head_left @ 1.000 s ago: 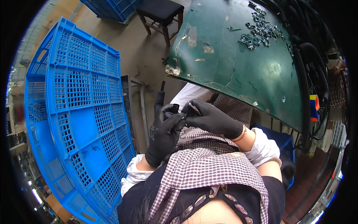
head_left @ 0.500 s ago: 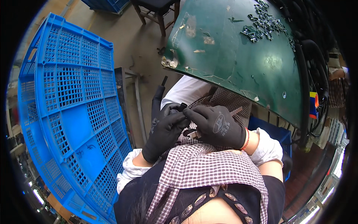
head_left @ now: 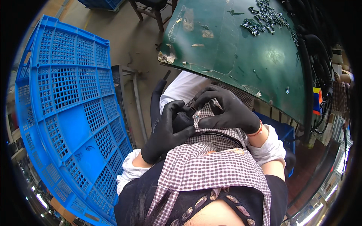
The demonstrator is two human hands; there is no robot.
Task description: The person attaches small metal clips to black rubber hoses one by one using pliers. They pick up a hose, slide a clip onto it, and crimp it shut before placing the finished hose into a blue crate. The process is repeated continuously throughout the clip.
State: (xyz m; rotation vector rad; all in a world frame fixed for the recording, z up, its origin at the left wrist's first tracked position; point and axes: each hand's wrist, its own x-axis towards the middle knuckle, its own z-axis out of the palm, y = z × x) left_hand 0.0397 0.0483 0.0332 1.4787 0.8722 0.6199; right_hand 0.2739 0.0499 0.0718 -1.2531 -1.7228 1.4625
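Green table point(head_left: 220, 52), brownish floor point(head_left: 117, 41), dark stool point(head_left: 155, 3)

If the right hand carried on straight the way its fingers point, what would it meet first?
Most likely the black rounded part in the left hand, just left of the right hand's fingertips. Depth is unclear, so they may already touch.

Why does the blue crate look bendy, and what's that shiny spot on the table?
Head view: the fisheye lens bows the crate, since straight edges curve near the rim; head view: the pale spot is glare, probably reflected light, on the table.
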